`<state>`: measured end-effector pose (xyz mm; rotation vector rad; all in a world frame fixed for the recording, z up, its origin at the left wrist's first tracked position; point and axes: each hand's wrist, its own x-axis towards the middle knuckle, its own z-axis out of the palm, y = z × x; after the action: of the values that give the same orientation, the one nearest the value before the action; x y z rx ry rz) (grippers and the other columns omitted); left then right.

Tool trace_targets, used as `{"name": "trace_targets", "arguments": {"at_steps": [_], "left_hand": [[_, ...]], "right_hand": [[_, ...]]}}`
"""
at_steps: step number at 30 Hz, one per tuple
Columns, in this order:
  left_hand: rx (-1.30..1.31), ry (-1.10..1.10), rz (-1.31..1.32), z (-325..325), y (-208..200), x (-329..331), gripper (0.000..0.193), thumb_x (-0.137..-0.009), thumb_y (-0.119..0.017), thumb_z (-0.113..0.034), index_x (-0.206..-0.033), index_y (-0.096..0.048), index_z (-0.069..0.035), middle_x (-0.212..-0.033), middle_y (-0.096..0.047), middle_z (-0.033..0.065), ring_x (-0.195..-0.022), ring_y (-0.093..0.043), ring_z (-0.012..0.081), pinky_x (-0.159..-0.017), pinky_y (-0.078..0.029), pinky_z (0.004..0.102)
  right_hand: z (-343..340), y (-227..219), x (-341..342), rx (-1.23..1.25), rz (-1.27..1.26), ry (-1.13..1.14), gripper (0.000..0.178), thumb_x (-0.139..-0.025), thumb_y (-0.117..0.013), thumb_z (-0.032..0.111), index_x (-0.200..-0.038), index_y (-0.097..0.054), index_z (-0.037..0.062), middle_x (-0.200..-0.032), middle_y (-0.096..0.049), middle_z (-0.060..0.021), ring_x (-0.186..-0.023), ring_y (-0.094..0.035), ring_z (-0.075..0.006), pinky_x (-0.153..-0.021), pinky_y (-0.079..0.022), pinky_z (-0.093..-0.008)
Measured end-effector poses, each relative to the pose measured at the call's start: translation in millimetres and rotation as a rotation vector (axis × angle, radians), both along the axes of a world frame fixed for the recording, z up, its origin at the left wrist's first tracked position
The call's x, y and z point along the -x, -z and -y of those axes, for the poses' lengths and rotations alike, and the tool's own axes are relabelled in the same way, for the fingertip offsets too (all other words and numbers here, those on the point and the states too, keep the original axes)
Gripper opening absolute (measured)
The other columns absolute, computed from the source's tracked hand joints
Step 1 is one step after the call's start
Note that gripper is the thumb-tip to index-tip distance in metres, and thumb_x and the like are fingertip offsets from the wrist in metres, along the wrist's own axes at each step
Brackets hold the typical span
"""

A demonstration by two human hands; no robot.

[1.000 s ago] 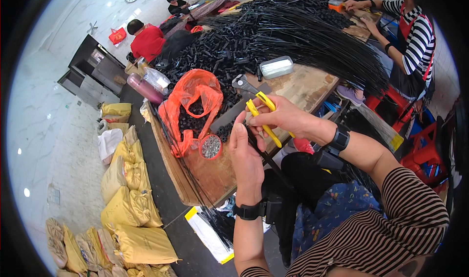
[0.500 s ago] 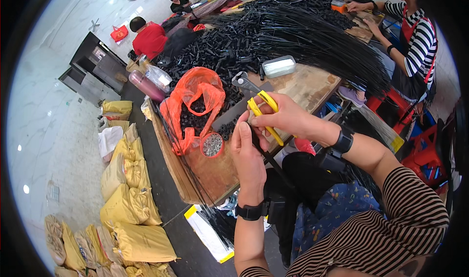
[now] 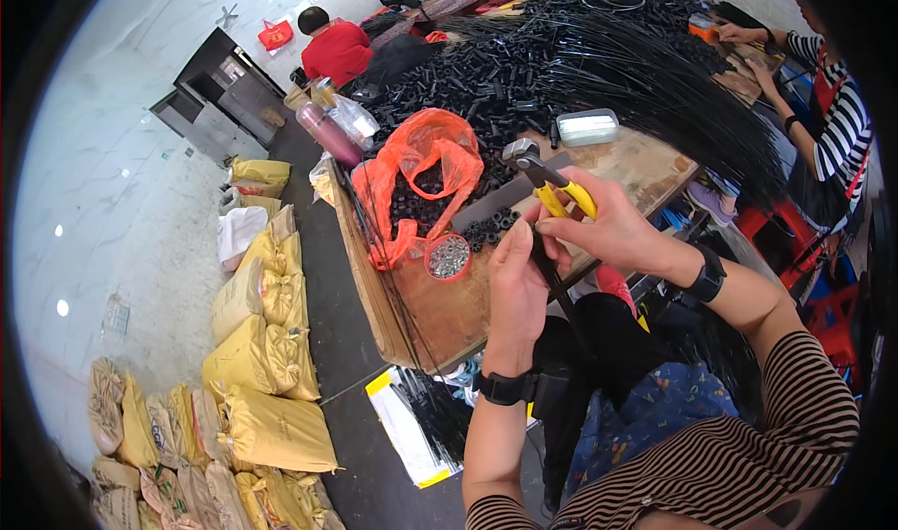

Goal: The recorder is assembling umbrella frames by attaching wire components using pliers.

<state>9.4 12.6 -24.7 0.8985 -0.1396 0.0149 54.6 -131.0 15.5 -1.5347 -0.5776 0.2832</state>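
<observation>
My right hand (image 3: 613, 219) is closed round a pair of pliers with yellow handles (image 3: 550, 201), its dark metal head pointing up and away to the left. My left hand (image 3: 517, 291) pinches a long thin black strip (image 3: 557, 294), which slants down toward my lap. The fingertips of both hands meet at the strip's upper end, partly hiding it. Just left of my left hand, a small red cup (image 3: 468, 265) holds shiny metal bits. Behind it, a red plastic bag (image 3: 372, 193) lies open around small black parts.
A grey bar (image 3: 496, 203) and a clear lidded box (image 3: 587, 128) lie on the wooden table (image 3: 444, 319). Black tubes (image 3: 458, 86) and long black rods (image 3: 655, 109) heap behind. Yellow sacks (image 3: 281, 427) line the left wall. Other people sit at the far left and right.
The pliers have turned in my right hand: their handles, spread wide before, now lie closer together inside my grip. The view has shifted, so the table appears farther right.
</observation>
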Motion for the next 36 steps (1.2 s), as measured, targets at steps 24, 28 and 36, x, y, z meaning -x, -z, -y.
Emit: {"name": "trace_targets", "arguments": {"at_steps": [24,28,36], "left_hand": [[-0.071,-0.136,0.020,5.3,0.4,3.7,0.054,-0.101,-0.038,-0.041,-0.132,-0.042,0.002,-0.072,-0.047,0.0002,-0.056,-0.038,0.0066,-0.051,-0.030,0.0212],[-0.187,-0.215,0.054,8.0,-0.9,4.6,0.052,-0.101,-0.040,-0.040,-0.130,-0.045,0.002,-0.072,-0.047,0.0001,-0.055,-0.038,0.0061,-0.049,-0.029,0.0211],[-0.099,-0.129,0.031,-0.6,-0.3,5.6,0.056,-0.100,-0.040,-0.042,-0.131,-0.042,0.005,-0.070,-0.047,0.0006,-0.054,-0.036,0.0065,-0.049,-0.028,0.0215]], "right_hand": [[-8.9,2.5,1.8,-0.107,0.092,-0.073,0.018,-0.088,-0.059,0.000,-0.104,-0.052,-0.0009,-0.077,-0.061,-0.0055,-0.060,-0.063,-0.0104,-0.054,-0.052,-0.0265],[-12.1,3.9,2.9,-0.127,0.082,-0.056,0.021,-0.088,-0.058,0.001,-0.108,-0.052,-0.0008,-0.072,-0.060,-0.0057,-0.059,-0.062,-0.0105,-0.051,-0.052,-0.0277],[-5.1,-1.1,-15.1,0.043,0.064,-0.117,0.032,-0.087,-0.066,0.007,-0.115,-0.052,-0.0009,-0.094,-0.063,-0.0066,-0.079,-0.058,-0.0083,-0.067,-0.050,-0.0270]]}}
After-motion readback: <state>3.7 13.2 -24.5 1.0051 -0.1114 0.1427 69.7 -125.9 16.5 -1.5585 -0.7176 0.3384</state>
